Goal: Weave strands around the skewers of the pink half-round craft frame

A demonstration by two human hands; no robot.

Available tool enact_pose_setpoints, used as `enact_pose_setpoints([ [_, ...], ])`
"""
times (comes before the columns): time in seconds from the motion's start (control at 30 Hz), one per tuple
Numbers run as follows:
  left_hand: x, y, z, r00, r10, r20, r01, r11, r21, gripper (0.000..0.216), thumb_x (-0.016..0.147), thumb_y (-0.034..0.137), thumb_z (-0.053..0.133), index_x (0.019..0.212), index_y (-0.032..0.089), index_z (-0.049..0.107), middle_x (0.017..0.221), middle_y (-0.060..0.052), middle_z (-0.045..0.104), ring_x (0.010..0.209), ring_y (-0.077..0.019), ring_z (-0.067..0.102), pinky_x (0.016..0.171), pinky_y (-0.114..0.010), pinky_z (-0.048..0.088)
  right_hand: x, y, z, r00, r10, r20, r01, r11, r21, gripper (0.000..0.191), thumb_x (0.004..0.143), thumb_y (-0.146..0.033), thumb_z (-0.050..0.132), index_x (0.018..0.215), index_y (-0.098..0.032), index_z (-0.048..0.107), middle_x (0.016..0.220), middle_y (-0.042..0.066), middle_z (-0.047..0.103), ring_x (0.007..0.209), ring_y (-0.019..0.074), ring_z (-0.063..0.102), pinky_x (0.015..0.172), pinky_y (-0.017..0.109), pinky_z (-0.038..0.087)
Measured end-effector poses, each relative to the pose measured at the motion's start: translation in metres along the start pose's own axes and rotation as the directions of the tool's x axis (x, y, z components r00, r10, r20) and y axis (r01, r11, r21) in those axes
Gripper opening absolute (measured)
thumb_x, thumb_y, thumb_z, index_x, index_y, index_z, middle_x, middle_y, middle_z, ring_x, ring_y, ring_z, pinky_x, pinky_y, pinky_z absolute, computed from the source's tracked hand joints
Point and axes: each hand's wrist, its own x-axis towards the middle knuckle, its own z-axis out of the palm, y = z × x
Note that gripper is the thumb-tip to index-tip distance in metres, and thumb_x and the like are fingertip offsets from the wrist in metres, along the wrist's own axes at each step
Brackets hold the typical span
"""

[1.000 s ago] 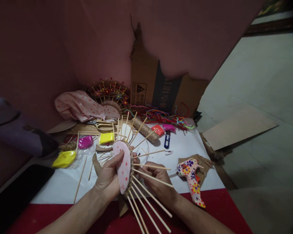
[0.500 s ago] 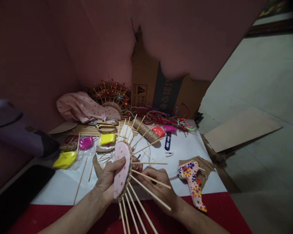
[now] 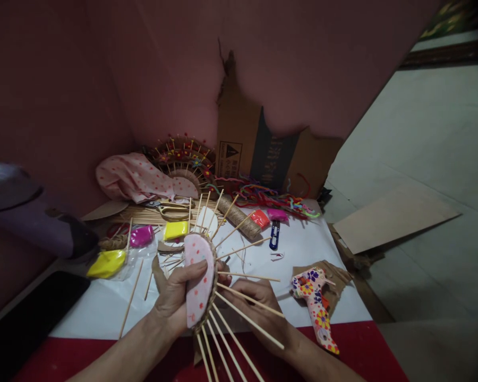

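My left hand (image 3: 173, 300) grips the probably light polka-dot half-disc (image 3: 200, 249) from the left, its sticks (image 3: 249, 276) seeming fragile; what my right hand (image 3: 261, 317) holds, I cannot tell.

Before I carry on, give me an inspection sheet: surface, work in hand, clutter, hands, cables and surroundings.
Surface: white sheet over a red surface.
Work in hand: spotted half-disc, wooden sticks fanning out from its curved edge.
Clutter: gold-handled scissors, twine roll, yellow packet, floral glue gun partly over a cardboard scrap.
Hands: left hand grips the half-disc, thumb on the spotted face; right hand is behind the sticks, its hold unclear.
Cables: none clearly made out.
Surroundings: torn cardboard before a pink wall; pale tiled floor beyond the right edge.
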Motion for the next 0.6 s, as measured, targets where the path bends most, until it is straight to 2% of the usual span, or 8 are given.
enact_pose_setpoints([
  [0.2, -0.0001, 0.0015, 0.0041, 0.993, 0.043, -0.110, -0.042, 0.999, 0.009, 0.020, 0.075, 0.004, 0.047, 0.073, 0.001, 0.067, 0.063, -0.016, 0.070, 0.059, -0.0249, 0.068, 0.063, -0.038, 0.056, 0.0020, -0.0053, -0.0030, 0.998, 0.000, 0.056, -0.001, 1.000, 0.017, 0.036, 0.086, -0.035, 0.048, 0.057, -0.015, 0.050, 0.056, -0.003, 0.039, 0.054, 0.0080, 0.033, 0.051, 0.021, 0.029],
  [0.3, 0.0007, 0.0017, 0.0034, 0.993, 0.047, -0.108, -0.045, 0.999, 0.021, 0.019, 0.074, 0.004, 0.048, 0.072, 0.002, 0.067, 0.063, -0.016, 0.070, 0.061, -0.0262, 0.068, 0.064, -0.039, 0.056, 0.0025, -0.0051, -0.0033, 0.998, 0.022, 0.055, -0.024, 0.999, 0.023, 0.035, 0.086, -0.035, 0.050, 0.057, -0.015, 0.049, 0.057, -0.003, 0.040, 0.055, 0.0085, 0.034, 0.052, 0.021, 0.030],
  [0.43, 0.0015, 0.0018, 0.0004, 0.996, 0.058, -0.064, -0.058, 0.998, 0.004, 0.016, 0.074, 0.004, 0.050, 0.076, 0.005, 0.066, 0.064, -0.012, 0.071, 0.060, -0.0226, 0.068, 0.062, -0.034, 0.057, 0.0023, -0.0043, -0.0028, 0.997, 0.027, 0.073, -0.029, 0.999, 0.024, 0.033, 0.087, -0.034, 0.049, 0.060, -0.015, 0.050, 0.059, -0.002, 0.042, 0.057, 0.0090, 0.036, 0.054, 0.021, 0.030],
  [0.6, 0.0005, 0.0061, 0.0019, 0.990, 0.089, -0.106, -0.087, 0.996, 0.029, 0.019, 0.075, 0.004, 0.050, 0.088, 0.004, 0.063, 0.071, -0.014, 0.072, 0.060, -0.0211, 0.068, 0.059, -0.031, 0.057, 0.0012, -0.0018, -0.0043, 0.999, -0.010, 0.032, 0.009, 0.999, 0.045, 0.029, 0.086, -0.031, 0.049, 0.062, -0.015, 0.051, 0.060, -0.003, 0.043, 0.057, 0.0085, 0.036, 0.053, 0.022, 0.030],
])
